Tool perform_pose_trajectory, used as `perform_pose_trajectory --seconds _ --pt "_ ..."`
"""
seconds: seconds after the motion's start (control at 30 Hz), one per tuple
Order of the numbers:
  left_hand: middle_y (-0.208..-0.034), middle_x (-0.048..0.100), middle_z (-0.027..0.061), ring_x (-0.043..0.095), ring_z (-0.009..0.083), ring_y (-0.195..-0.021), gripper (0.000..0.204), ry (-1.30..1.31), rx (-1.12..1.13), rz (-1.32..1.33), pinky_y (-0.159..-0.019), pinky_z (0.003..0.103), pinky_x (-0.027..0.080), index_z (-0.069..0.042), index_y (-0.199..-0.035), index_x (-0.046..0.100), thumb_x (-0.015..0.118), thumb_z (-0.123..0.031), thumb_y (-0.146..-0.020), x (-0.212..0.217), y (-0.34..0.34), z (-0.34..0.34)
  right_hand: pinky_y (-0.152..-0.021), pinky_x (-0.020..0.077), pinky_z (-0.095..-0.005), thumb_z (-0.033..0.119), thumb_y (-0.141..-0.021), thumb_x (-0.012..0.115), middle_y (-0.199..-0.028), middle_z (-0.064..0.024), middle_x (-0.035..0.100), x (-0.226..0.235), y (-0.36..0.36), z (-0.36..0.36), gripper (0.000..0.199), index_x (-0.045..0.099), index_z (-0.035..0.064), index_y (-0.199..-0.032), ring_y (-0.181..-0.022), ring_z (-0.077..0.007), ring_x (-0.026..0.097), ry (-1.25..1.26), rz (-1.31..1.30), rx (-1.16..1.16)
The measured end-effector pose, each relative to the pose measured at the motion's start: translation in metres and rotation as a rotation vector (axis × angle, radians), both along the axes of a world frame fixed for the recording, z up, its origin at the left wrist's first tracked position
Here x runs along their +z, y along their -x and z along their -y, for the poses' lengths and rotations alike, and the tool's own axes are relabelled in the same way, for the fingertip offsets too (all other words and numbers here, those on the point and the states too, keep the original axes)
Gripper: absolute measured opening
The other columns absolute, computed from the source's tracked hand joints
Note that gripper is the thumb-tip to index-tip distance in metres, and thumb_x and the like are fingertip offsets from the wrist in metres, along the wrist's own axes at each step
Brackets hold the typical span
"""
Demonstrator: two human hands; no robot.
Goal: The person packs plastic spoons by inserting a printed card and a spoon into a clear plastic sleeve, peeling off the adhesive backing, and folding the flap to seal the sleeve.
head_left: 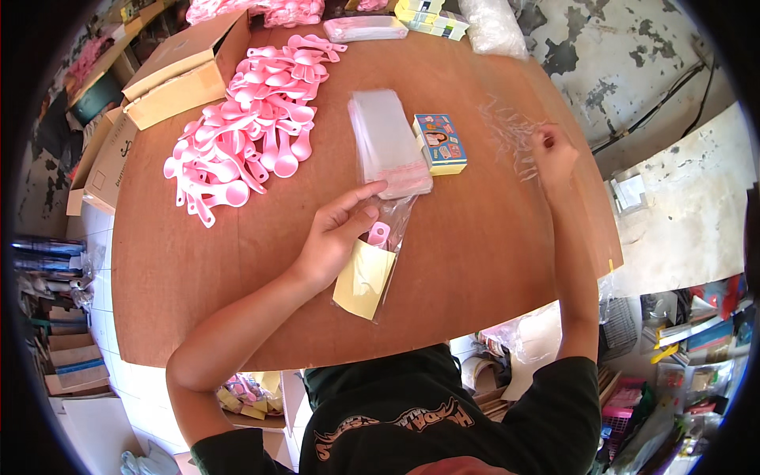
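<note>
Near the table's middle, my left hand (336,233) is closed on a clear plastic bag (383,273). Inside the bag are a pale yellow card (364,277) and a pink spoon, whose handle end (378,234) shows above the card. My index fingertip reaches the lower edge of a stack of clear bags (388,142). Beside that stack sits a block of small blue printed cards (440,144). Over on the right, my right hand (554,150) has its fingers curled together beside a scatter of thin clear strips (514,138). Whatever those fingers hold is too small to make out.
A heap of pink spoons (257,119) covers the table's left part, with an open cardboard box (186,71) behind it. More clear bags (364,28), yellow card stacks (431,17) and a white plastic bundle (492,28) lie along the far edge. A peeling wall stands at right.
</note>
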State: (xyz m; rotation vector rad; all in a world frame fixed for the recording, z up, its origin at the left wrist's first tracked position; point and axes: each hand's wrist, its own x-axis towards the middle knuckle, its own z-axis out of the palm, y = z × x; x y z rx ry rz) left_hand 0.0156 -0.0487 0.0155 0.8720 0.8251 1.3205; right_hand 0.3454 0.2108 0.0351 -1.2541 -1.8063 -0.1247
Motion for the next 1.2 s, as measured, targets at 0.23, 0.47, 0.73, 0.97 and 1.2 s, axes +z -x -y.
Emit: perform_pose_trajectory --seconds 0.23,0.47,0.73,0.97,1.2 --pt "-0.103 0.066 0.0057 0.063 0.0091 -0.086 0.036 -0.009 0.023 0.002 -0.077 0.025 0.051 -0.001 -0.136 0.049 0.049 -0.009 -0.1 -0.007 0.001 -0.001 -0.062 0.0532 -0.0358 0.01 -0.078 0.065 -0.086 -0.0101 0.07 -0.006 -0.007 0.018 0.009 0.069 0.0112 -0.086 -0.068 -0.0298 0.066 0.023 0.548 0.413" --pt "-0.104 0.065 0.0082 0.067 0.0159 -0.083 0.037 0.003 0.067 -0.036 -0.072 0.029 0.056 -0.001 -0.134 0.049 0.051 -0.018 -0.1 -0.005 0.003 0.002 -0.057 0.0501 -0.0306 -0.004 -0.078 0.06 -0.084 -0.0104 0.068 0.021 0.002 0.042 0.02 0.07 0.0046 -0.093 -0.066 -0.0194 0.065 -0.066 0.13 0.167" --pt "-0.092 0.068 0.0082 0.069 0.0166 -0.079 0.018 -0.04 0.113 -0.057 -0.067 0.03 0.057 -0.003 -0.103 0.057 0.051 -0.02 -0.101 0.006 0.001 0.001 -0.066 0.047 -0.0219 0.003 -0.086 0.064 -0.085 -0.0009 0.067 0.057 0.072 0.134 0.013 0.07 0.0036 -0.098 -0.075 -0.0066 0.061 0.482 -0.27 0.614" --pt "-0.099 0.068 0.0113 0.067 0.0166 -0.088 0.025 -0.267 0.274 -0.125 -0.073 0.029 0.054 -0.001 -0.111 0.055 0.053 -0.023 -0.101 0.013 -0.002 0.012 -0.067 0.0498 -0.0253 0.018 -0.085 0.073 -0.083 -0.005 0.066 0.067 0.155 0.197 0.02 0.067 0.002 -0.095 -0.074 -0.0104 0.063 0.873 -0.239 0.955" --pt "-0.135 0.048 0.012 0.049 0.0259 -0.125 0.066 -0.522 0.14 0.017 -0.103 0.042 0.041 -0.008 -0.139 0.032 0.072 -0.019 -0.087 0.015 0.01 0.003 -0.059 0.0489 -0.0301 0.002 -0.084 0.068 -0.077 -0.0107 0.065 0.088 0.166 0.182 0.002 0.066 0.0003 -0.084 -0.067 -0.0223 0.064 0.062 -0.144 0.97"
